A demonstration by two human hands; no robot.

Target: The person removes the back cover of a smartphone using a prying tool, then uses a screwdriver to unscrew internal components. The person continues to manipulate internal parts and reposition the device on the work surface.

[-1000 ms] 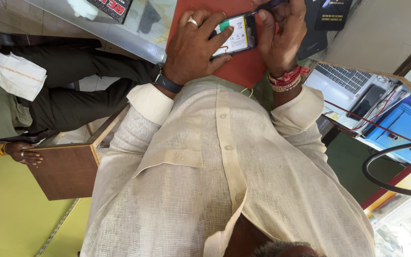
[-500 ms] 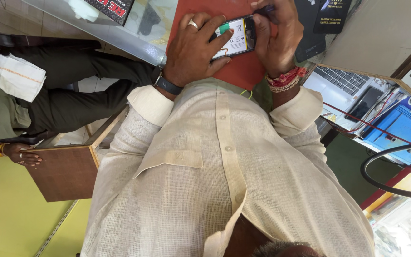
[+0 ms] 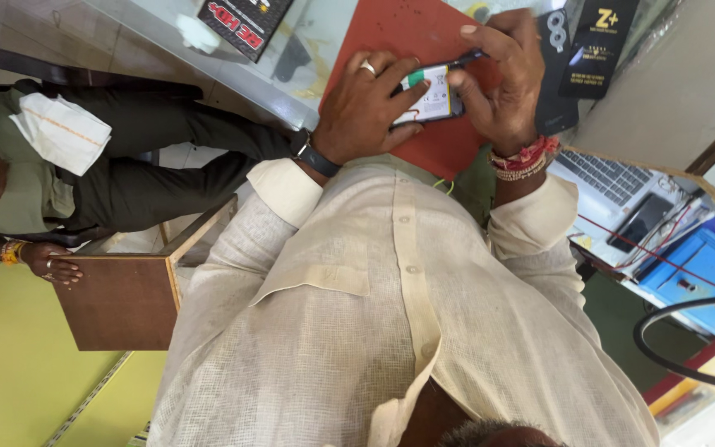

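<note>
I see the phone (image 3: 428, 95) with a glossy white label on smooth dark plastic. The red mat (image 3: 407, 50) under it looks matt and rubbery. My shirt (image 3: 391, 331) is rough woven cloth, cream colour. The counter (image 3: 233, 66) is shiny glass. The stool (image 3: 126, 302) is matt brown wood.

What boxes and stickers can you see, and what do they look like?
Black box: flat, red and white print, on the glass counter, top left.
Black packet: tall, yellow print, top right.
Label: white with a green end, on the phone held by the left hand and right hand.
Blue box: right side, below the laptop.
</note>
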